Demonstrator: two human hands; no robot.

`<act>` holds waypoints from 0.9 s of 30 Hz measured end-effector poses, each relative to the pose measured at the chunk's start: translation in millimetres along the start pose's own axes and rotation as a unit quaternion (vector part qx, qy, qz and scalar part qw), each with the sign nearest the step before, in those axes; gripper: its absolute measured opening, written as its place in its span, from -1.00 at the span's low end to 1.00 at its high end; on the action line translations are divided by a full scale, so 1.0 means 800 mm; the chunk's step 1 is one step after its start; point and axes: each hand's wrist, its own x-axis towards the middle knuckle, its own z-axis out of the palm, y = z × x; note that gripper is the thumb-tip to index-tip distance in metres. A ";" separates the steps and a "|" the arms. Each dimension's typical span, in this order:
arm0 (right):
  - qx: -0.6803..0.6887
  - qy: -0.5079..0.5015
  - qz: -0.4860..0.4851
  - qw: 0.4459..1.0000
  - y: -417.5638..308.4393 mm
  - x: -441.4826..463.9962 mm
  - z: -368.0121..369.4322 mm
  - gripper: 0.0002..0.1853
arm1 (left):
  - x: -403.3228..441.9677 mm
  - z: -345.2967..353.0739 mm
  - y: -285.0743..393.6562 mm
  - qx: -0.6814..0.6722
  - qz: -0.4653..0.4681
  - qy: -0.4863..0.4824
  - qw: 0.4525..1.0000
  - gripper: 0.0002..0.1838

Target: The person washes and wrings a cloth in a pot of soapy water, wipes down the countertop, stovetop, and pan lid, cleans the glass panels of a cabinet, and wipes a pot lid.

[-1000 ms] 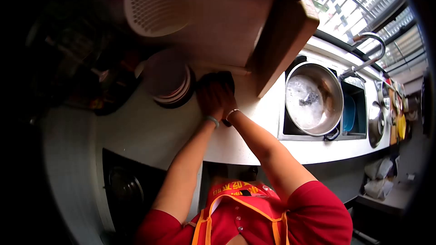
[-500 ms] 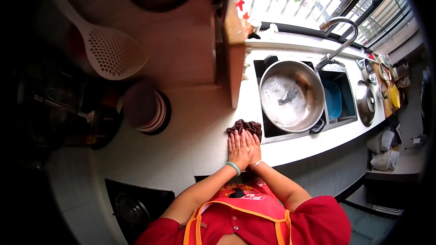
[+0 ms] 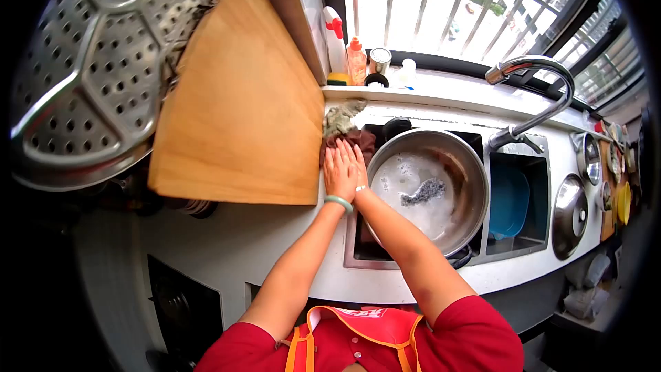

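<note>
A crumpled dark brown cloth (image 3: 355, 140) lies on the white counter just left of the sink's rim. My left hand (image 3: 338, 171), with a green bangle at the wrist, presses on it with fingers stretched forward. Close against its right side is my right hand (image 3: 359, 167), wearing a silver bracelet, its fingers also straight and partly overlapping the left hand. A second rag, grey-green and wet-looking (image 3: 342, 118), sits just beyond the cloth. To the right, a large steel pot (image 3: 475, 165) in the sink holds foamy water and a dark grey scrubber (image 3: 423, 193).
A wooden board (image 3: 237, 110) stands left of my hands, beside a perforated steel steamer tray (image 3: 89, 76). Bottles, including an orange one (image 3: 357, 62), line the windowsill. The tap (image 3: 551, 100) arches over a basin with a blue tub (image 3: 508, 200). A steel lid (image 3: 569, 217) lies farther right.
Both hands have slid the brown cloth away from my body along the counter, towards the back beside the pot. My view has shifted forward, bringing the board and steamer tray into sight.
</note>
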 end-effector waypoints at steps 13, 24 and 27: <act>-0.342 -0.207 0.001 0.917 0.033 0.111 -0.048 -0.45 | 0.151 0.029 -0.003 0.068 0.049 -0.028 0.996 -0.39; -0.195 -0.115 0.012 0.974 -0.082 -0.091 -0.064 -0.44 | -0.098 -0.039 -0.022 0.041 0.014 -0.127 0.991 -0.30; -0.193 -0.109 0.017 0.975 -0.134 -0.150 -0.083 -0.44 | -0.173 -0.052 -0.045 0.068 0.057 -0.156 0.984 -0.35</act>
